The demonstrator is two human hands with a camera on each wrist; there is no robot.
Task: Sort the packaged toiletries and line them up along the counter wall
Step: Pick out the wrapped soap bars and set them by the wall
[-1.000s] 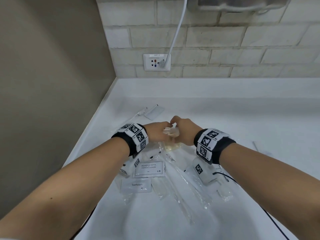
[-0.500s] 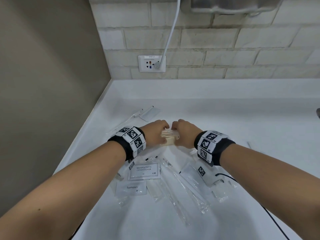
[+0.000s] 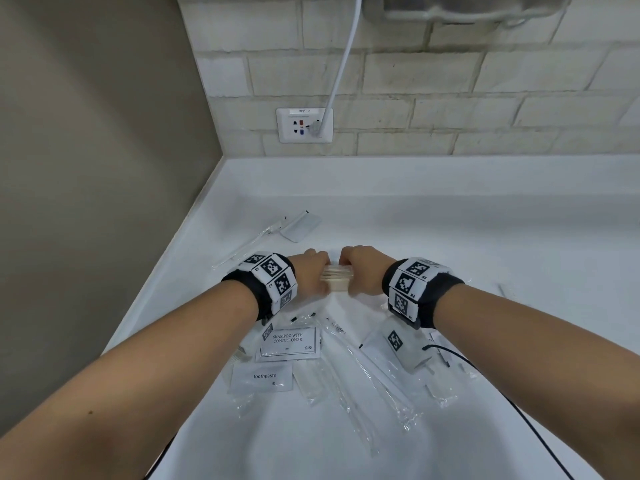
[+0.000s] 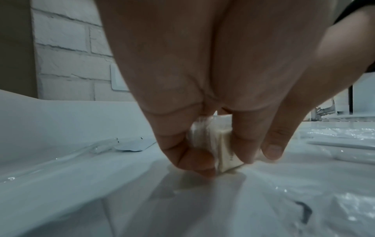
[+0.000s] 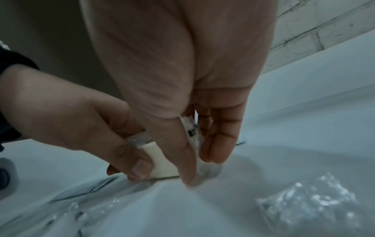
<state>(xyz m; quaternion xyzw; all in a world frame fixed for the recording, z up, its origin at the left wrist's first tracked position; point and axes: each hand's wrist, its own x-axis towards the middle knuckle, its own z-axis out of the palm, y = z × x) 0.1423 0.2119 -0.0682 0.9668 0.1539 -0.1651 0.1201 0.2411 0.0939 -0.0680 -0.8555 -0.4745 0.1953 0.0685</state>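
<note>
A cream soap bar in clear wrap (image 3: 337, 280) sits low at the white counter (image 3: 450, 237), gripped at its two ends by both hands. My left hand (image 3: 311, 268) pinches its left end between thumb and fingers (image 4: 219, 162). My right hand (image 3: 363, 268) pinches the other end (image 5: 199, 166); the soap bar (image 5: 162, 163) touches or almost touches the surface. Below my wrists lie a shampoo sachet (image 3: 291, 342), a toothpaste sachet (image 3: 265, 375) and several long clear-wrapped packets (image 3: 363, 382). A flat packet (image 3: 299, 226) and a thin wrapped stick (image 3: 249, 242) lie beside the left wall.
The brick back wall carries a socket (image 3: 304, 125) with a white cable plugged in. A grey wall bounds the counter on the left. A black cable (image 3: 519, 410) trails from my right wrist. Another small wrapped item (image 3: 504, 289) lies at the right.
The soap has turned from upright to lying crosswise between my hands and has come down to the counter. Both hands keep their hold.
</note>
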